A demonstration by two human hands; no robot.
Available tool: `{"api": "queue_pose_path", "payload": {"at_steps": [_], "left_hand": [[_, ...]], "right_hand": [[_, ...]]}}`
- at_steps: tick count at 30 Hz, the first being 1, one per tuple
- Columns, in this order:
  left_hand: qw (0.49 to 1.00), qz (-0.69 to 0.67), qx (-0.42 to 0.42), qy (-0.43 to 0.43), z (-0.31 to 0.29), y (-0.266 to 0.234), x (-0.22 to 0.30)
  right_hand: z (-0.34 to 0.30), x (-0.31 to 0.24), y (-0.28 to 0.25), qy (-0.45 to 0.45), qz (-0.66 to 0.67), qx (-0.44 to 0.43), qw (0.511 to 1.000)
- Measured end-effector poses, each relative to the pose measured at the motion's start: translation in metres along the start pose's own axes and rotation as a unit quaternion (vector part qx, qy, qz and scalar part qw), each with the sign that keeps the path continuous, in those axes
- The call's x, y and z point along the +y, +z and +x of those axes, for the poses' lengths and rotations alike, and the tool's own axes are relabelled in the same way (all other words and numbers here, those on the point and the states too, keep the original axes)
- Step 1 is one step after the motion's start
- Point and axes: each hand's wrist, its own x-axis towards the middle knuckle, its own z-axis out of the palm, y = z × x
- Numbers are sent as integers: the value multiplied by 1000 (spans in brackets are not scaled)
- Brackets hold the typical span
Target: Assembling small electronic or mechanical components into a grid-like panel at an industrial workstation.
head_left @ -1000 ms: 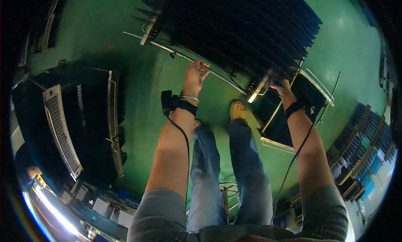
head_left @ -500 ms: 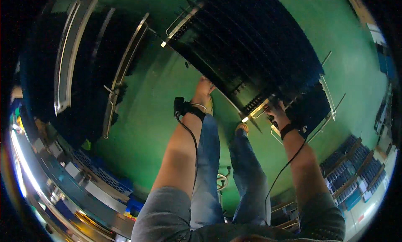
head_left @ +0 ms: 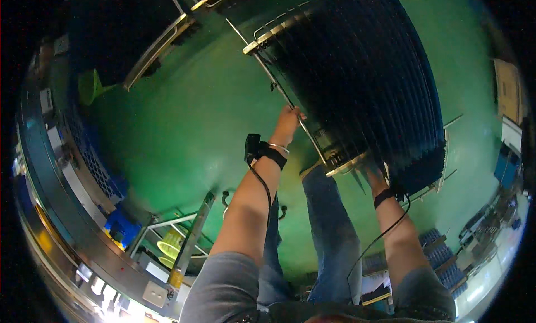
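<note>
A large wheeled-looking rack (head_left: 363, 88), filled with many thin dark panels side by side, stands tilted across the upper right of the view. Along its left side runs a slim metal bar (head_left: 273, 80). My left hand (head_left: 289, 122) is closed round that bar, a little above its lower end. My right hand (head_left: 373, 176) is at the rack's near end, beside the pale end rail (head_left: 345, 165). Its fingers are blurred and lost in the dark there. Both wrists wear black straps; the left one carries a small black box with a cable.
Another dark rack with a metal rail (head_left: 159, 49) stands at the upper left. A long bench (head_left: 84, 203) curves along the left. Near it are a metal frame (head_left: 192, 233) and a yellow-green basket (head_left: 170, 243). Green floor (head_left: 184, 133) lies between. A cardboard box (head_left: 507, 91) is far right.
My view has turned relative to the room, and the other rack has shifted toward the upper left. The held rack remains at my hands; the left hand and its bar now show more plainly.
</note>
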Motion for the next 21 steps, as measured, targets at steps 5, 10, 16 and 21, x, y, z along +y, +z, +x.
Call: {"api": "queue_pose_path", "payload": {"at_steps": [5, 10, 16, 21], "left_hand": [[999, 28, 9, 38, 1, -86, -25], [990, 52, 96, 84, -22, -180, -20], [978, 139, 148, 37, -98, -285, 19], [983, 42, 155, 93, -134, -339, 36]], "right_hand": [[-36, 38, 27, 36, -51, -16, 998], [-43, 106, 100, 89, -131, -74, 985], [-52, 202, 172, 81, -304, -185, 931], [-79, 285, 247, 138, -178, -166, 960]]}}
